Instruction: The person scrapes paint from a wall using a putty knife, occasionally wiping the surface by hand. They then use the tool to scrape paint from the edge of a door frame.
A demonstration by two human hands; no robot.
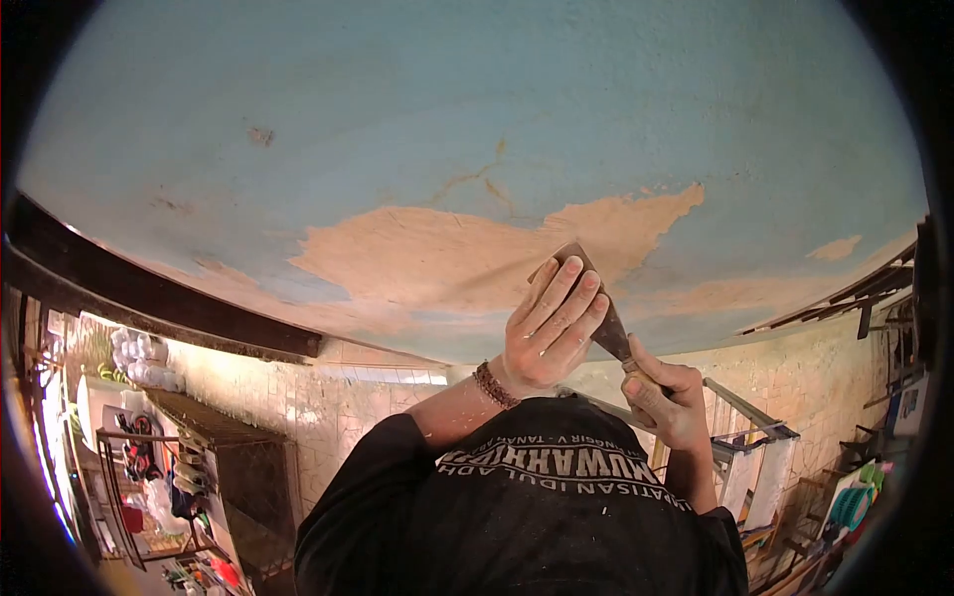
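Observation:
A scraper [609, 330] with a flat metal blade is raised against the blue-painted ceiling [556, 79]. Its handle is wrapped in the fingers of my right hand [671, 397]. My left hand [552, 323], dusty with flakes, lies with its fingers stretched out along the blade; its thumb is hidden. The blade's tip meets a bare beige patch [417, 253] where the paint is gone. Ragged paint edges and thin brownish cracks run just beyond this patch. A beaded bracelet [492, 385] circles my left wrist.
A dark beam [159, 288] runs along the left edge of the ceiling. Below it stand a brown cabinet [248, 467] and a rack [149, 487] with assorted goods. A ladder-like metal frame [750, 437] rises at the right. Shelves with a teal basket [851, 507] line the right wall.

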